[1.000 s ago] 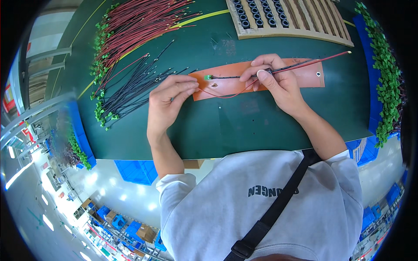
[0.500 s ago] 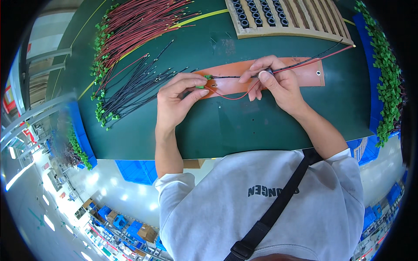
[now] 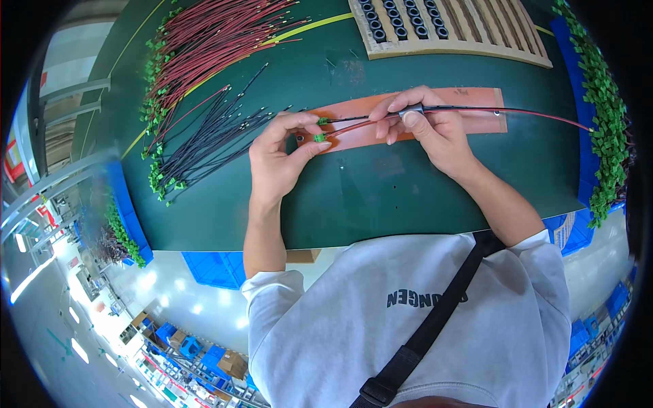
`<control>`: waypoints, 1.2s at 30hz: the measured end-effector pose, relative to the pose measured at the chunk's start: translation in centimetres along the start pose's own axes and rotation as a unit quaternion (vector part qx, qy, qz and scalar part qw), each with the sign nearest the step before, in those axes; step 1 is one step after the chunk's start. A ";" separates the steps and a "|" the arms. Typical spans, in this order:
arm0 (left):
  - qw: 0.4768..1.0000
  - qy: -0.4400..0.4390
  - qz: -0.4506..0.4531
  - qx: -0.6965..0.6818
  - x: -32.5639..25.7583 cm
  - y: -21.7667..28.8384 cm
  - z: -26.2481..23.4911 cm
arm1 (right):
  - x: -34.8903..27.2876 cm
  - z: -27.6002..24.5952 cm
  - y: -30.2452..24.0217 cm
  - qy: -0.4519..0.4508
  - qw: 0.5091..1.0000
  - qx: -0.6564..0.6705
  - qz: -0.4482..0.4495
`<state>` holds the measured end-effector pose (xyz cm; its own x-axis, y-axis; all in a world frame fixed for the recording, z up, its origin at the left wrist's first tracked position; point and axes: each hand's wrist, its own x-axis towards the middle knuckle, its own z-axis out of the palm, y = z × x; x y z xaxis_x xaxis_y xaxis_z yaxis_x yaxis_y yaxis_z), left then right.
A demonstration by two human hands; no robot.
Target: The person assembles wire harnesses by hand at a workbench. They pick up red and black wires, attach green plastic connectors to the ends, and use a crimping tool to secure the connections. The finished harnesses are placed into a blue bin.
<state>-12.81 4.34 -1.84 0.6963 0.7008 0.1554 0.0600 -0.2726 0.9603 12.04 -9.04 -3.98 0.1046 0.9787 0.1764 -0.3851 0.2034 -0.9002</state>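
The left hand point(image 3: 275, 149) pinches the lower green plug point(image 3: 320, 138) between thumb and fingers, the upper green plug point(image 3: 323, 121) right at its fingertips. The right hand point(image 3: 435, 129) grips a black ring point(image 3: 412, 109) between thumb and fingers, its remaining fingers curled below. The black wire point(image 3: 486, 107) and red wire point(image 3: 537, 114) run from these plugs to the ring and come out beyond it, so the step in hand looks like drawing the pair through. The next move seems to call for a steady hold on the ring and even lengths at the plugs. Both forearms angle inward from the lower edge, hands level over an orange strip point(image 3: 483, 122). Left of it lie loose black wires point(image 3: 211, 139); beyond, a wooden rack point(image 3: 469, 47) holds more rings point(image 3: 401, 32).
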 end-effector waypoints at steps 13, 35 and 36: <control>0.980 0.006 -0.027 0.198 0.6 2.5 1.9 | 0.1 0.6 -0.7 0.019 0.979 -0.185 0.086; 0.695 0.007 0.311 0.648 4.4 4.1 -5.0 | 0.4 1.1 -2.4 -0.062 0.877 -0.475 -0.043; 0.687 0.000 0.305 0.660 4.1 4.2 -5.4 | 0.4 1.1 -2.2 -0.057 0.868 -0.492 -0.035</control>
<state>-13.61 9.65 4.05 0.8794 0.1916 0.4357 0.3538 -0.8756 -0.3289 11.90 -9.06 -1.52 -0.0163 0.9725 0.2322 0.5940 0.1962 -0.7802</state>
